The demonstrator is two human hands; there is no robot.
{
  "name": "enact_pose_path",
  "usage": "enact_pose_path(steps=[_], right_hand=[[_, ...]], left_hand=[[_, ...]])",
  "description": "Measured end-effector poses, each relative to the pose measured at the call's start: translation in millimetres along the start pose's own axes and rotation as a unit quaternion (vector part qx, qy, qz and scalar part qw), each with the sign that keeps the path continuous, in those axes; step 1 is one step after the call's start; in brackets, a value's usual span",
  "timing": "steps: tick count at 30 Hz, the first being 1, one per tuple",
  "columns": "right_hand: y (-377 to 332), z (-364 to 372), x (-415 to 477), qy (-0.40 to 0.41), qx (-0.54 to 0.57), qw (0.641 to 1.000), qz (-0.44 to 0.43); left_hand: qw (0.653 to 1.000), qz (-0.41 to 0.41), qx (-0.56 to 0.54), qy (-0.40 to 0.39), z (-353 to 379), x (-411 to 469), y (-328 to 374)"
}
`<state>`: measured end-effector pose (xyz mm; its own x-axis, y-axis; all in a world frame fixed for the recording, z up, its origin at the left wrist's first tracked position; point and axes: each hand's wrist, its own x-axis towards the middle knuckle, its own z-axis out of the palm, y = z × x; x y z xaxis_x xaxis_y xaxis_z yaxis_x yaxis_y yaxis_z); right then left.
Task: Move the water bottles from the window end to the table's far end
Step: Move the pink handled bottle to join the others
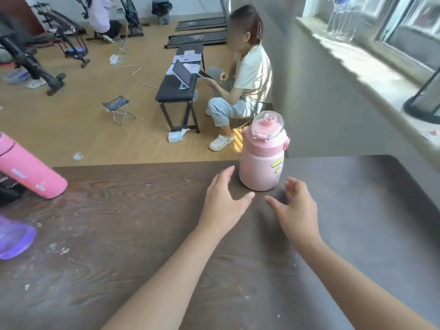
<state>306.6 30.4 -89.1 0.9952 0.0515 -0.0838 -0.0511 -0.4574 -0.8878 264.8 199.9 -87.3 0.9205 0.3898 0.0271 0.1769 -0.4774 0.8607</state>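
While the squat pale-pink plastic bottle with clear flip lid (260,160) is standing upright near the dark wood-grain tabletop (119,222) edge, left hand (223,201) and right hand (296,210) are hovering beside it, fingers spread wide, holding nothing.

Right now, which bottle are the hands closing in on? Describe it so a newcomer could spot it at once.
Start at the dark wooden table and follow its far edge toward the window side. There a squat pale pink bottle stands upright, between and just beyond the open left hand and right hand. Unlike the slimmer hot-pink bottle at the left edge, it has a clear domed lid and a yellow sticker.
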Motion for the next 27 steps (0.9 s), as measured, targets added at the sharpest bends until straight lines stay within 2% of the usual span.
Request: enact_pose_path(steps=[3,8,15,21,27], right_hand=[[1,-2,38,-0.041,-0.034,0.998,-0.03],[-1,-3,60,-0.073,-0.009,0.995,-0.071],[-6,1,60,-0.071,-0.002,0.994,-0.083],[-39,57,36,-0.11,0.0,0.987,-0.114],[-88,152,3,-0.179,0.034,0.973,-0.142]], left_hand=[[1.0,-0.007,0.004,-0.001,15,31,11],[1.0,-0.017,-0.017,-0.017,23,47,13],[0.998,-0.01,-0.061,0.002,15,43,11],[0.996,-0.02,-0.077,0.043,-52,28,-20],[0.988,-0.065,-0.084,0.114,-150,6,-64]])
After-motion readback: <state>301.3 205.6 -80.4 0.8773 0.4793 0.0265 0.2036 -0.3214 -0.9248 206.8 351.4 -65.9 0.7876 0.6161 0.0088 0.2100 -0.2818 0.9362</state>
